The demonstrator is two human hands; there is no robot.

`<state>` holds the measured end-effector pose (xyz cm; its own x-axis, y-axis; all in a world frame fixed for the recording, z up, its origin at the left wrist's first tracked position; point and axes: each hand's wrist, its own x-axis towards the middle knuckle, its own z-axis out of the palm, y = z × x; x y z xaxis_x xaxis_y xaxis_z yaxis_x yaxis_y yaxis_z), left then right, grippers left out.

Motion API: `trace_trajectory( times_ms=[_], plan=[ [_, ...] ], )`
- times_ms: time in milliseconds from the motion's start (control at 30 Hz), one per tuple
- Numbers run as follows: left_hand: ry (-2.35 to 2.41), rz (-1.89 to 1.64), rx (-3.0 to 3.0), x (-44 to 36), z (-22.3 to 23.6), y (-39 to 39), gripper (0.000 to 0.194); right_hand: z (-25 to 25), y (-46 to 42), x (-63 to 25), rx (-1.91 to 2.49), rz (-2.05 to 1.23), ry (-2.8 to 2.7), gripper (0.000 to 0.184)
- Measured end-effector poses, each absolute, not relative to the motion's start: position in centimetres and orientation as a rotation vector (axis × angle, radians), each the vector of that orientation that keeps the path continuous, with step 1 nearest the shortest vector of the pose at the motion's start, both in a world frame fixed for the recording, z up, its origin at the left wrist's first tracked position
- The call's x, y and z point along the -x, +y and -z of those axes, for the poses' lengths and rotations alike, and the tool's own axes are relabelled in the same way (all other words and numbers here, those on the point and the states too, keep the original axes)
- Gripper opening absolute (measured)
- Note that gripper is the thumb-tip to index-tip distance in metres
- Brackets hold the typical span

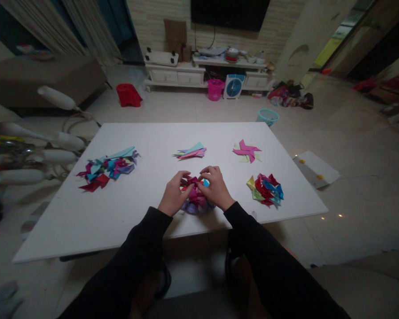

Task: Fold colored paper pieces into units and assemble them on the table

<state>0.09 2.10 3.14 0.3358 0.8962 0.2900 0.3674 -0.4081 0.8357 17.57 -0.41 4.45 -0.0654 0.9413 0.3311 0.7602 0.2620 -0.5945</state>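
My left hand (pixel 173 193) and my right hand (pixel 218 189) meet near the front edge of the white table (pixel 146 230). Thumbs and fingertips of both are closed on a magenta folded paper piece (pixel 194 181), partly covered by the fingers. Directly beneath is a heap of pink, purple and blue origami pieces (pixel 197 206); whether the held piece touches it I cannot tell. Beyond my hands lies a stack of narrow folded papers (pixel 192 153). To the right are paper pinwheels (pixel 248 151), magenta and pale green, and nearer, a cluster of colourful origami (pixel 266 189).
A larger pile of origami (pixel 109 167) lies at the table's left side. Beside that edge stands a fixture with white bulb-like ends (pixel 23 177). Past the table are a red stool (pixel 129 95), a blue basket (pixel 267 117) and a white TV cabinet (pixel 173 77).
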Motion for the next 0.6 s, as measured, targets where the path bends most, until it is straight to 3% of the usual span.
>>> trace_trajectory(
  times_ms=[300, 467, 600],
  plan=[
    [1.104, -1.078, -1.917, -0.4, -3.1, 2.5, 0.028, -4.7, 0.0, -20.7, 1.667, -0.155, -1.864, 0.007],
    [1.077, -1.13, -1.918, -0.8, -4.0, 2.5, 0.028, -6.4, 0.3, -27.8, 1.987, 0.11, -1.585, 0.019],
    [1.058, -1.126, -1.941, -0.7, -4.5, 1.8, 0.028, -5.8, 0.8, -35.0, 2.202, 0.21, -1.675, 0.021]
  ],
)
